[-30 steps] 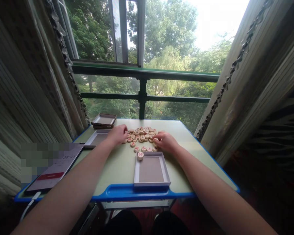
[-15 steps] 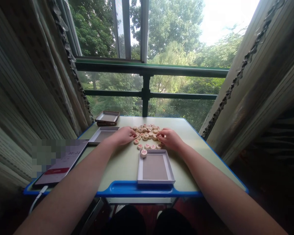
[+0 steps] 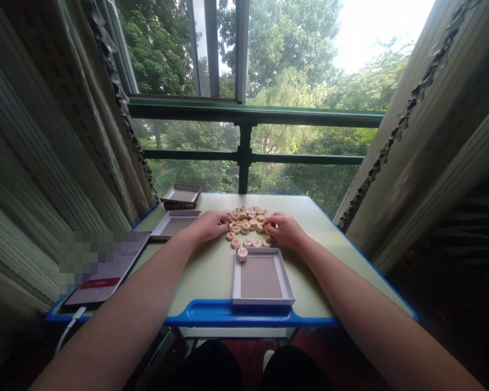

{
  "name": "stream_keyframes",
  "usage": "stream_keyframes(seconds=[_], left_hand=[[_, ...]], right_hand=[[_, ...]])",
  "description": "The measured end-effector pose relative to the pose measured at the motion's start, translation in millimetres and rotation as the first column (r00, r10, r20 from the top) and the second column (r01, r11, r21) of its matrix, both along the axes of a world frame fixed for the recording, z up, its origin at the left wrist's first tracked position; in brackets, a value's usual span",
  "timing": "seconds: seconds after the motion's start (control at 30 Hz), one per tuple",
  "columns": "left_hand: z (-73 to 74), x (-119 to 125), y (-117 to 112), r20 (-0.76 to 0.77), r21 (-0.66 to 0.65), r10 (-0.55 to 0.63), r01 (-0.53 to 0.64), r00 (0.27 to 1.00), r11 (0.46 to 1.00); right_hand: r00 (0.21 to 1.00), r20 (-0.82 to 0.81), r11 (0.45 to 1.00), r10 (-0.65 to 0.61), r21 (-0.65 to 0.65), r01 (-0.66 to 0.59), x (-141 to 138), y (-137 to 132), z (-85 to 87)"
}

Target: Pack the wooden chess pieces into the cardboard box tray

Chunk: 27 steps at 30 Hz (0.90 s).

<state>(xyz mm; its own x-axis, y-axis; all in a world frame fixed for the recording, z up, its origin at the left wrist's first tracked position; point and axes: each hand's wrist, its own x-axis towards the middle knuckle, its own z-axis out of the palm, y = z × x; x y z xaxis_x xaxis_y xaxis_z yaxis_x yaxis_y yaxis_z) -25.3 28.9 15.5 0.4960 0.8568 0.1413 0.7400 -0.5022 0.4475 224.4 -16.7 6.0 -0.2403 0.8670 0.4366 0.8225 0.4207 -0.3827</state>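
A pile of round wooden Chinese chess pieces (image 3: 246,224) with red and dark characters lies mid-table. At its left edge my left hand (image 3: 214,225) has its fingers curled in and closed on a piece, largely hidden by the fingertips. Opposite, my right hand (image 3: 284,228) pinches at a piece on the right edge of the pile. Several pieces stand in a short row in front of the pile. A shallow white-rimmed box tray (image 3: 264,301) is nearer me, with a single red-marked piece (image 3: 242,254) at its far left corner.
Another shallow tray (image 3: 165,237) lies to the left, partly behind my left forearm. Stacked boxes (image 3: 182,205) sit at the back left. A tablet (image 3: 101,279) with a white cable (image 3: 67,328) rests at the left edge. The table (image 3: 321,271) has a blue rim; a window and curtains surround it.
My left hand's fingers have drawn in closer at the pile's left edge. The right hand stays at the right edge. The whole view has shifted slightly.
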Motion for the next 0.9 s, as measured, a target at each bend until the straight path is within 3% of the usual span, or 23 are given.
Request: stream_keyframes(seconds=[0.23,0.4,0.53,0.73,0.9], left_hand=[[-0.2,3.2,-1.5,0.03,-0.032,-0.072,0.073,0.997,0.997],[7.4,7.7,-10.1,0.259,-0.175,0.004,0.043,0.966,0.984],[16.7,14.1,-21.2,0.416,-0.323,-0.006,0.154,0.909,0.934],[22.6,19.0,-30.3,0.45,-0.345,-0.138,0.314,0.882,0.884],[18.6,21.3,-29.8,0.458,-0.374,-0.161,0.354,0.874,0.857]], right_hand=[[1.0,0.002,1.0,-0.001,0.004,0.001,-0.4,-0.8,1.3],[0.999,0.004,0.994,0.034,0.1,-0.034,-3.3,-4.2,5.7],[0.988,0.014,0.973,0.151,0.174,-0.151,-11.2,-12.5,10.2],[0.95,-0.011,0.932,0.311,0.198,-0.303,-22.3,-23.7,10.5],[0.951,-0.011,0.939,0.309,0.16,-0.304,-26.3,-29.0,13.2]])
